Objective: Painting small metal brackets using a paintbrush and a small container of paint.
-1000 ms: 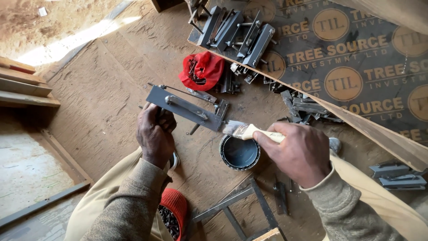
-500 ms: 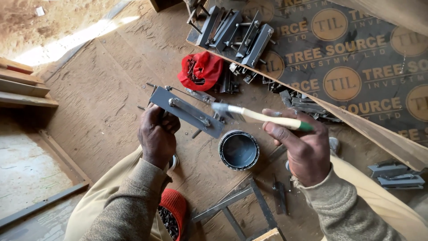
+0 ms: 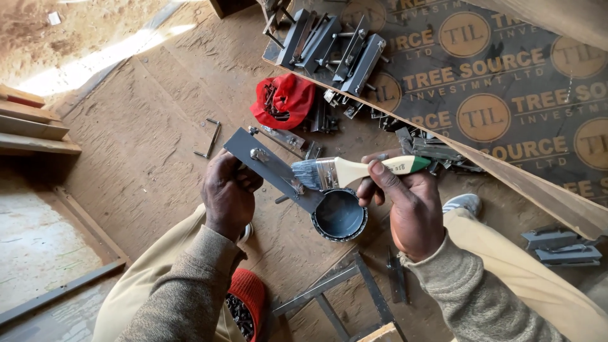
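Dusty wooden floor (image 3: 145, 145) is lying under a seated person. Left hand (image 3: 228, 196) is clamping a grey metal bracket (image 3: 269, 168); right hand (image 3: 408, 202) is gripping a paintbrush (image 3: 345, 172) over its lower end, above an open paint tin (image 3: 339, 215). Most of the bracket is already looking grey; unpainted pieces (image 3: 332, 44) are waiting beyond.

Around my knees, on the dusty floor

A red cap (image 3: 283, 99) of small metal parts lies toward the floor's far edge, beside dark brackets (image 3: 334, 47) stacked on a printed board (image 3: 506, 95); a bent wire piece (image 3: 210, 137) lies left; grey frame bars (image 3: 345, 294) near me; wooden planks (image 3: 31, 123) line the left edge.
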